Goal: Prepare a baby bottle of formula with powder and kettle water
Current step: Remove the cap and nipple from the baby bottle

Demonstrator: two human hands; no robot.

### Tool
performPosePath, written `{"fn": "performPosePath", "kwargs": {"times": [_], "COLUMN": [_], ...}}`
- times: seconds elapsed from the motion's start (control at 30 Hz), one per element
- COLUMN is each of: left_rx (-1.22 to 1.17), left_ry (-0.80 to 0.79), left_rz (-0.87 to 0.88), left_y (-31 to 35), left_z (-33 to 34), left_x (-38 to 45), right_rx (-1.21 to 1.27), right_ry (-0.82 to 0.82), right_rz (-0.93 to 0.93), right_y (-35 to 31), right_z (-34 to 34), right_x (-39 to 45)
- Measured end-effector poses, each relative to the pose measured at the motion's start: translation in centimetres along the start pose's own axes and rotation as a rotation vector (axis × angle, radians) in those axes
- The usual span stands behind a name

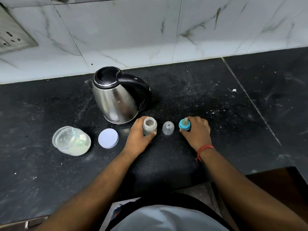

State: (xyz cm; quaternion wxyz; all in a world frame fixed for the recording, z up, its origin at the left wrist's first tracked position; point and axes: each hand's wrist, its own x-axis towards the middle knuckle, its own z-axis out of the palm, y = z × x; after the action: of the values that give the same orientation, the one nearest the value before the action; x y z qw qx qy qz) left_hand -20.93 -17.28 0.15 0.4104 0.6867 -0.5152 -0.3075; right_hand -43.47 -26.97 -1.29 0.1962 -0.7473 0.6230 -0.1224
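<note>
Your left hand point(139, 133) grips the open baby bottle point(149, 126) upright on the table point(200, 100), before the kettle point(116, 97); your right hand point(197, 130) pinches the blue teat ring point(184, 125) near the clear cap point(168, 128).

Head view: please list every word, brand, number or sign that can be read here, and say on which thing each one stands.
Kettle: a short brand mark printed low on the steel body near the base, too small and blurred to read.
Powder jar: a patch, perhaps a label, on its side, no readable text.
Baby bottle, teat ring, clear cap, round lid: no text visible.
Wall socket plate: no readable marking.
</note>
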Motion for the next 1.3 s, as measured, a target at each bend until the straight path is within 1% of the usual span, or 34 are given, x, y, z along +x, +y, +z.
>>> {"fn": "performPosePath", "kwargs": {"times": [0.2, 0.27, 0.37, 0.47, 0.67, 0.73, 0.9, 1.0, 1.1, 1.2, 1.3], "left_rx": [-0.021, -0.025, -0.011, 0.034, 0.113, 0.159, 0.249, 0.290, 0.305, 0.319, 0.332], "left_ry": [-0.023, -0.039, -0.048, -0.008, 0.056, 0.084, 0.196, 0.261, 0.334, 0.414, 0.484], "left_rz": [-0.015, -0.014, -0.029, -0.029, 0.112, 0.173, 0.307, 0.379, 0.403, 0.403, 0.363], "left_y": [-0.5, -0.6, -0.9, -1.2, -0.9, -0.6, -0.3, -0.4, -1.0, -2.3, -3.7], "left_z": [-0.1, -0.2, -0.5, -1.0, -2.8, -3.6, -6.5, -8.7, -11.3, -14.1, -16.7], "left_x": [0.2, 0.1, -0.2, -0.7, -2.1, -2.6, -3.4, -3.9, -4.8, -5.9, -6.9], "right_rx": [-0.029, -0.031, 0.015, 0.095, 0.196, 0.200, 0.220, 0.269, 0.326, 0.377, 0.424], "right_ry": [0.004, -0.016, -0.054, -0.011, 0.210, 0.230, 0.206, 0.293, 0.375, 0.369, 0.268], "right_rz": [-0.025, -0.018, 0.001, -0.013, -0.223, -0.295, -0.436, -0.525, -0.643, -0.748, -0.786], "right_y": [0.7, 0.7, 0.4, 0.0, -3.5, -5.5, -10.8, -13.5, -16.0, -18.8, -21.4], "right_z": [0.4, 0.3, -0.2, -1.2, -3.3, -3.6, -3.0, -2.3, -1.2, 0.3, 1.9], "right_x": [-0.1, 0.0, 0.0, -0.3, -0.8, -0.8, -1.3, -2.2, -3.2, -4.3, -5.5]}}
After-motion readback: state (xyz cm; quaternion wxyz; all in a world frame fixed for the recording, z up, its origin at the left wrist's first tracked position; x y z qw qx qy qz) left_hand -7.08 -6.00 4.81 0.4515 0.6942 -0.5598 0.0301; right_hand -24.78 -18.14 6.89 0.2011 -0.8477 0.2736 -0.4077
